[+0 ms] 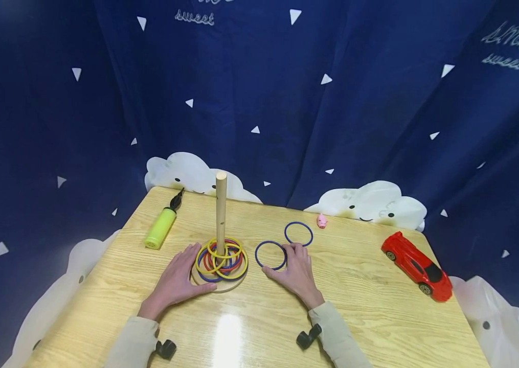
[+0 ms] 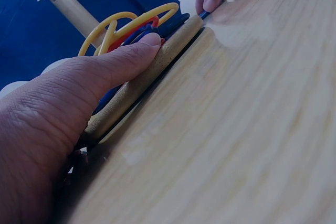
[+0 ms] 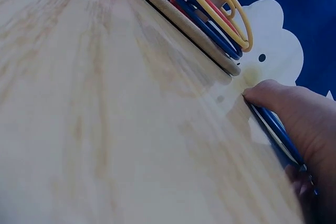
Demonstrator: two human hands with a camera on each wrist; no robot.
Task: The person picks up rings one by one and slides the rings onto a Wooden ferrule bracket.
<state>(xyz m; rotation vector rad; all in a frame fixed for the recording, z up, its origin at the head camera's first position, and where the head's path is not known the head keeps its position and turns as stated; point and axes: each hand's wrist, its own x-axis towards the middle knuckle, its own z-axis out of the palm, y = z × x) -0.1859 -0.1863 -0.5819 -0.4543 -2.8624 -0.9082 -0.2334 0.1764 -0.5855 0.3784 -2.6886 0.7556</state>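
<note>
A wooden ring toss stand (image 1: 221, 214) rises upright on a round base, with several yellow, red and blue rings (image 1: 231, 276) heaped around its post. My left hand (image 1: 178, 278) holds the base from the left; in the left wrist view its thumb (image 2: 131, 59) lies along the base's edge. To the right of the stand, a blue ring (image 1: 270, 241) lies on the table. My right hand (image 1: 295, 273) spans this ring, thumb at its near edge and fingertips at its right side. In the right wrist view, the thumb (image 3: 268, 94) presses at the ring's edge (image 3: 278, 129).
A second blue ring (image 1: 299, 223) lies just beyond my right hand. Farther back is a small pink pig toy (image 1: 321, 221). A red toy car (image 1: 418, 268) sits at the right, and a green hand pump (image 1: 161, 227) at the left. A blue curtain (image 1: 259, 92) hangs behind the wooden table (image 1: 356, 306).
</note>
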